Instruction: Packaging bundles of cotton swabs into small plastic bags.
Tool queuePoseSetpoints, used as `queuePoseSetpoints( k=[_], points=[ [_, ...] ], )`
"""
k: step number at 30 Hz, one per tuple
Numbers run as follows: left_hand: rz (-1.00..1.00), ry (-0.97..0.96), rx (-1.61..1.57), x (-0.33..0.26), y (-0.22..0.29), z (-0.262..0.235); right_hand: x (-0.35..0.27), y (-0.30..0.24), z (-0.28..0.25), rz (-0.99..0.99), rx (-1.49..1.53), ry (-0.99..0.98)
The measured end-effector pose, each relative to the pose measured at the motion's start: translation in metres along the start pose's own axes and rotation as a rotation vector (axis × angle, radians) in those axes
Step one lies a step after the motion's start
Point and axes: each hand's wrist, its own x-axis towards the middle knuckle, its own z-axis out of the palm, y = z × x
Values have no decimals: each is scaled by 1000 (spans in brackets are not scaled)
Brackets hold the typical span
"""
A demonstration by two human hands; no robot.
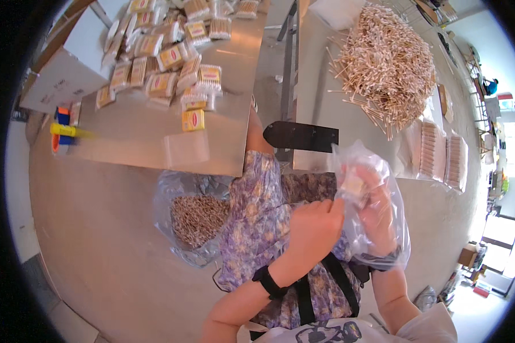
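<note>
A clear plastic bag (402, 234) is pulled over my right hand (377, 200) and reaches down to its wrist. Through the film, the right fingers look curled around a small pale yellowish thing (355, 185), too blurred to name. My left hand (317, 226), with a black band on its wrist, is closed in a pinch on the left side of this bag. Just beyond both hands, a black flat bar with a rounded end (300, 136) bridges the gap between the two tables.
Loose cotton swabs (389, 63) are heaped on the right table (315, 108), with bundled swabs (440, 154) at its near edge. The left table (126, 151) holds several swab packs (160, 84), a white carton (68, 74) and a yellow marker (63, 130). Below, a bag of swabs (200, 222) sits beside my leg.
</note>
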Motion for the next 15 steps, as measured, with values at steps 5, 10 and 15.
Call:
queuePoseSetpoints(
  k=[5,10,15],
  points=[
    [65,-28,-33,11,11,20,28,0,-40,-168,-417,-122],
    [-210,-232,-465,13,-12,56,49,-11,-38,283,224,-1],
    [-503,-214,-1202,2,-22,102,47,-24,-5,225,-12,-113]
  ],
)
